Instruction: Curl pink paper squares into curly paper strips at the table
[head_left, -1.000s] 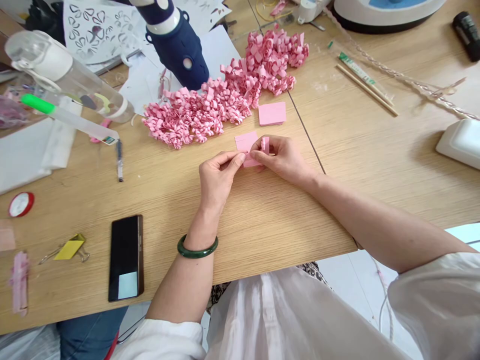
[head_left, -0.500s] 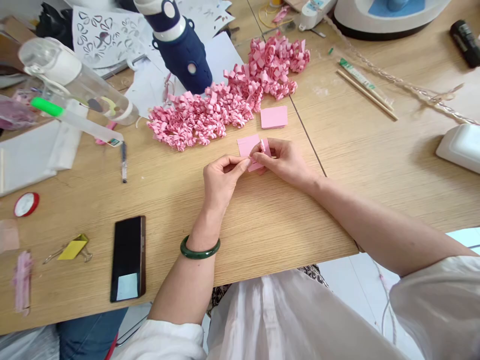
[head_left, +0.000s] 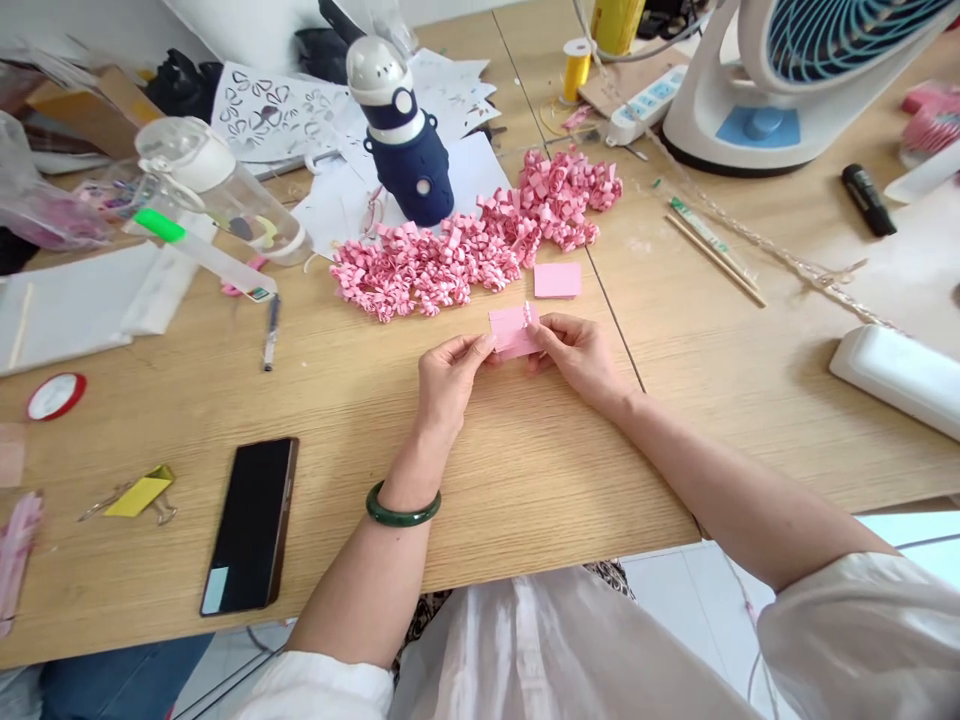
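Note:
My left hand (head_left: 448, 378) is closed in a pinch at the left edge of some pink paper (head_left: 510, 324). My right hand (head_left: 577, 352) is closed at the right side, thumb and fingertips around a small pale pink curl (head_left: 527, 314) that stands upright. What runs between the fingertips looks like a thin paper strip; whether it is separate from the pink sheet behind is hard to tell. Just beyond lies a stack of pink paper rectangles (head_left: 557, 280). Behind it stretches a long heap of curled pink paper flowers (head_left: 442, 262).
A navy bottle (head_left: 411, 170) stands behind the heap, a clear bottle (head_left: 240, 205) to its left. A phone (head_left: 251, 525) and a binder clip (head_left: 142, 492) lie at front left. At right are a fan (head_left: 757, 125), wooden sticks (head_left: 716, 262) and a white power strip (head_left: 900, 380).
My hands have moved slightly apart, so more of the pink paper shows between them. The view has tilted up, bringing more of the fan into sight.

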